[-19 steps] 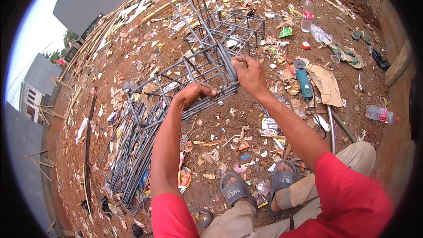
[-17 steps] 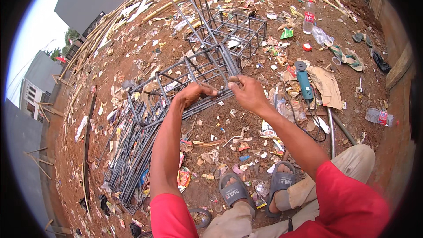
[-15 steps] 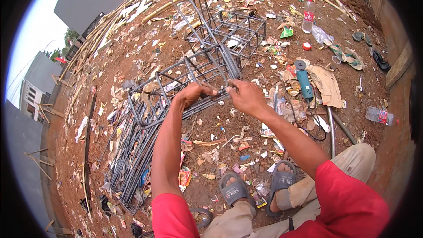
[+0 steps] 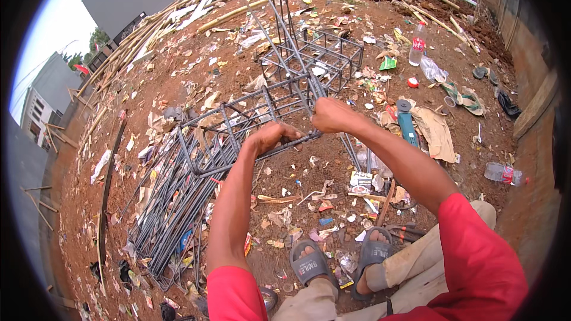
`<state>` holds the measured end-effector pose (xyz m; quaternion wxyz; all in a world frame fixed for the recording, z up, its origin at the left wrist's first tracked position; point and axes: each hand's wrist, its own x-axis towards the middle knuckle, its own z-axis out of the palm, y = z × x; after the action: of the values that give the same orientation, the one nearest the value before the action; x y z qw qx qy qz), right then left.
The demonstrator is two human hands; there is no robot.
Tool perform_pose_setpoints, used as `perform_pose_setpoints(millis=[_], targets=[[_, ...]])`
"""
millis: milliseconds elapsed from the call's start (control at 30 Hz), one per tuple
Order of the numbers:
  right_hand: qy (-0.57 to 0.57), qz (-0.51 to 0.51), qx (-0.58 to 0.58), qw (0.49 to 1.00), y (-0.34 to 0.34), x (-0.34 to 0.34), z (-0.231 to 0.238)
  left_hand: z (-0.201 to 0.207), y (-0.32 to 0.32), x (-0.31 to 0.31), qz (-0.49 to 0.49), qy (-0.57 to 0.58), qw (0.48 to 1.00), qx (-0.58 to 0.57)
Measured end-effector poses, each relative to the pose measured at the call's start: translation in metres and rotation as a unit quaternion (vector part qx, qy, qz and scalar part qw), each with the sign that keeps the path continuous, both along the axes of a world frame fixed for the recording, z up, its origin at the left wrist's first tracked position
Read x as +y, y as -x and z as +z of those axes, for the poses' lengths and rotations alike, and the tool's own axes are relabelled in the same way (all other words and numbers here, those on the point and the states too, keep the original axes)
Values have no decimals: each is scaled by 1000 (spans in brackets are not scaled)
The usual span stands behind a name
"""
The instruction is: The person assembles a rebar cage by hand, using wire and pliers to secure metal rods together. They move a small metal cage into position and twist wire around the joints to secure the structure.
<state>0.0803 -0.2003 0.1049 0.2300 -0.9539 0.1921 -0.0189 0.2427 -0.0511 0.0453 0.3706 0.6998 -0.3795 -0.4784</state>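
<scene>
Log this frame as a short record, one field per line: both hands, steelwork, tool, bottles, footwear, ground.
Left hand: curled at the near bars of the steel frame; grip partly hidden
Right hand: closed at the frame's right end; anything pinched is hidden
Loose steel: bar pile left of the left forearm
Tool: teal angle grinder on the ground
Bottles: one upright, one lying
Footwear: grey slides on both feet
Ground: reddish soil, littered

Red dirt ground [image 4: 294, 169]: loose rods [image 4: 172, 217], angle grinder [image 4: 407, 128], litter.
</scene>
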Motion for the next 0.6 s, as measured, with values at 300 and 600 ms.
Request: perform_pose_setpoints(millis=[300,600], targets=[[-289,-49,20,956,0,-8,-8,3,13,6,19,45,999,16],[-241,-20,-1,970,-2,-2,-22,9,16,5,39,29,999,6]])
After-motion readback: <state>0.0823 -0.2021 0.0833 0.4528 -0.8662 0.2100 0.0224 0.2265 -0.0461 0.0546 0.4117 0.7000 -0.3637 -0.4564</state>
